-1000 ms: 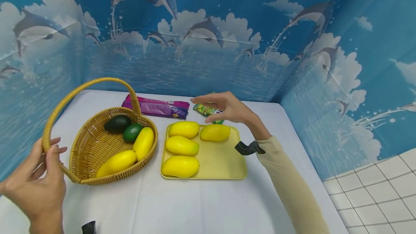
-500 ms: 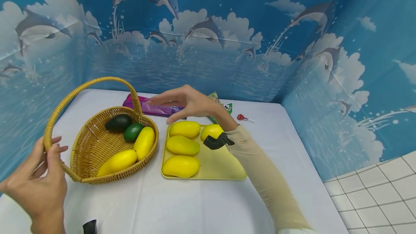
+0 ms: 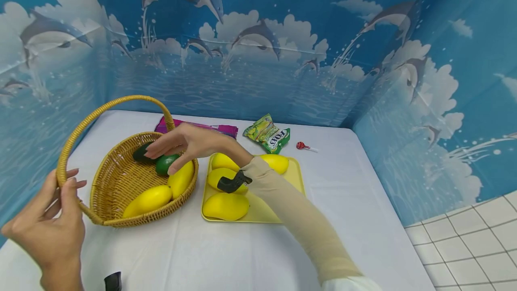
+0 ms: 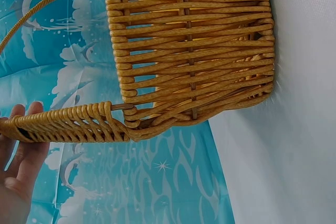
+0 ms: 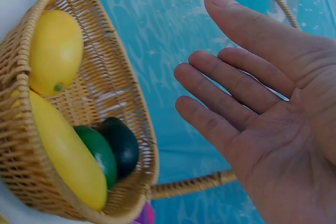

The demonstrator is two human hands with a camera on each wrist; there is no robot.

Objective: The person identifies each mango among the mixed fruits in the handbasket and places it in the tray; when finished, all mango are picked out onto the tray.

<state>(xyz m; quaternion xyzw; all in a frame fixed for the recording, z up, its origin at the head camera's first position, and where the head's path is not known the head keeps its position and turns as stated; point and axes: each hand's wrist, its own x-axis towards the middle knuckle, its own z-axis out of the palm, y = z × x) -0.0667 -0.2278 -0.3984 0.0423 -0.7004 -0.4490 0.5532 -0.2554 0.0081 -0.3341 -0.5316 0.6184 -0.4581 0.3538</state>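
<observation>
Currently, left hand (image 3: 50, 231) pinches the arched handle (image 3: 133, 98) of a golden-brown wicker basket (image 3: 106, 185) between thumb and fingers; basket just right of that grip, holding two long yellow fruits (image 3: 148, 199), one glossy green oval fruit (image 3: 164, 165) and one blackish-green oval fruit (image 3: 141, 153). Right hand (image 3: 194, 142) hovers over the basket's right side, thumb and fingers spread. Right of it, partly behind the forearm: pale-yellow rectangular tray (image 3: 295, 178) bearing plump yellow fruits (image 3: 226, 207). Beyond: flat purple packet (image 3: 228, 130), crinkled green-and-yellow bag (image 3: 263, 133), red-headed lollipop (image 3: 300, 145).
</observation>
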